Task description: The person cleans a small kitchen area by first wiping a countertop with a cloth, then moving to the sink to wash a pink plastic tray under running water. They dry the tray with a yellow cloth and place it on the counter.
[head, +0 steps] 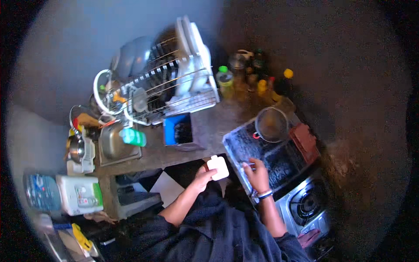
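Observation:
A small white flat object [218,167] with a short tab on its top edge is in my left hand [204,177], the thumb lying across its face. It could be a flat container, but its kind does not show clearly. To the right, my right hand [258,177] is over the near edge of a dark-surfaced panel [278,163] with a pale rim. Thumb and forefinger are close together there, and blur hides whether anything small is between them. Bands circle the right wrist.
A wire dish rack [157,85] stands at the back with plates. Before it sit a blue-lined box [178,131], a green-labelled bottle [132,137] and a metal sink [114,144]. A round transparent lid or bowl [271,124] rests on the panel. A gas stove [304,206] is at right.

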`<action>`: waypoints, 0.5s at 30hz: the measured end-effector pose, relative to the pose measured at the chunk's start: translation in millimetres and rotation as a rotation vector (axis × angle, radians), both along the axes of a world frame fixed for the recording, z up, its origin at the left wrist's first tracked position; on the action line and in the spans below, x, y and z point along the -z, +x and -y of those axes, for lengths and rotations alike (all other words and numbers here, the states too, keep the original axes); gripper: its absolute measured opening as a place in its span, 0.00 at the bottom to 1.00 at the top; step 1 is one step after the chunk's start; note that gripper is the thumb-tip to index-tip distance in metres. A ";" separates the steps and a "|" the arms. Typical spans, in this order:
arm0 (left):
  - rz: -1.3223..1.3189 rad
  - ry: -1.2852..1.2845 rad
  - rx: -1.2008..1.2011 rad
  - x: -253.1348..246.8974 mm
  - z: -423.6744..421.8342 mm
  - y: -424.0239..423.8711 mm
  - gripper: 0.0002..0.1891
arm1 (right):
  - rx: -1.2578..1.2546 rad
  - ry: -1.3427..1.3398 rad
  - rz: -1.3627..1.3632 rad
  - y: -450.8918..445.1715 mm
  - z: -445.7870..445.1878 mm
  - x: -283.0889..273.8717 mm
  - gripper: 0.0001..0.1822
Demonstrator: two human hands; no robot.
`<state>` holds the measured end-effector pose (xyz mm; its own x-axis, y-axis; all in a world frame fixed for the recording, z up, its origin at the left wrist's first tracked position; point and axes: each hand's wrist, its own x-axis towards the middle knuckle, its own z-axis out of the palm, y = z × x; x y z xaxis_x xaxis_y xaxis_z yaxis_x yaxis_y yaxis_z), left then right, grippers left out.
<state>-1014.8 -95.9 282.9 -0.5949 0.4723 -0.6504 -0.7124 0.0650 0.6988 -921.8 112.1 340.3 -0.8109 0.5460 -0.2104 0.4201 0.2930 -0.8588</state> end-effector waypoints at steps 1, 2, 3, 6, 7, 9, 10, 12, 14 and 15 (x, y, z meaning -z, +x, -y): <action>-0.016 0.046 -0.037 -3.7 7.8 1.8 0.21 | 0.029 -0.004 0.033 -4.3 2.8 -3.1 0.20; -0.036 0.054 -0.037 -0.3 18.2 2.5 0.21 | -0.030 0.104 -0.066 -12.4 9.6 -9.4 0.18; -0.053 0.068 -0.029 3.3 26.3 1.6 0.22 | -0.093 0.100 -0.132 -23.6 16.9 -22.7 0.18; -0.125 0.029 0.003 -4.2 45.1 -0.4 0.22 | -0.234 0.101 -0.268 -68.9 47.8 -53.5 0.16; -0.137 0.034 0.009 -5.6 50.9 -1.0 0.21 | -0.237 0.051 -0.202 -87.5 57.6 -60.9 0.18; -0.155 -0.010 -0.023 4.8 70.8 -1.8 0.22 | -0.238 0.115 -0.109 -126.4 73.7 -73.1 0.20; -0.133 -0.030 -0.036 5.2 82.5 -4.3 0.22 | -0.235 0.240 -0.081 -145.2 79.2 -74.3 0.21; -0.083 -0.219 -0.082 11.3 111.2 -11.4 0.22 | -0.240 0.377 -0.006 -164.5 88.1 -69.2 0.21; -0.107 -0.013 -0.239 -3.0 138.0 -29.1 0.20 | -0.245 0.400 0.083 -175.6 94.6 -58.0 0.20; -0.170 0.019 -0.396 -3.3 149.7 -33.7 0.19 | -0.222 0.442 0.056 -179.1 99.4 -57.6 0.20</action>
